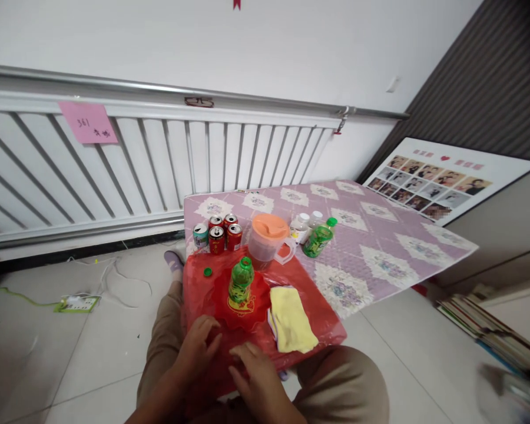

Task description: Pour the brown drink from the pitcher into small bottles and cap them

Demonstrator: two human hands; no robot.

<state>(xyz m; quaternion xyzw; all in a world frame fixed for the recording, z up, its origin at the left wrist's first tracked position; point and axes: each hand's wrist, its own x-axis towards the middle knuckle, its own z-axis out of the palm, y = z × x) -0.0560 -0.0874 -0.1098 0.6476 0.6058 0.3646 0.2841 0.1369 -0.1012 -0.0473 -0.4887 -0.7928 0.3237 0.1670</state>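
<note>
My left hand is at the near part of the red plastic cover, fingers loosely bent and holding nothing. Beside it, my right hand is also empty, its fingers apart and slightly curled. Just beyond both hands an uncapped green bottle stands upright on a red scalloped mat with yellow print. A green bottle cap lies on the cover to the left of the bottle. Right of the mat is a folded yellow cloth, nearest to my right hand.
Behind the bottle stand a clear pitcher with an orange lid, several drink cans, white-capped bottles and a capped green bottle. A floral cloth covers the table. A radiator runs along the wall; a power strip lies on the floor.
</note>
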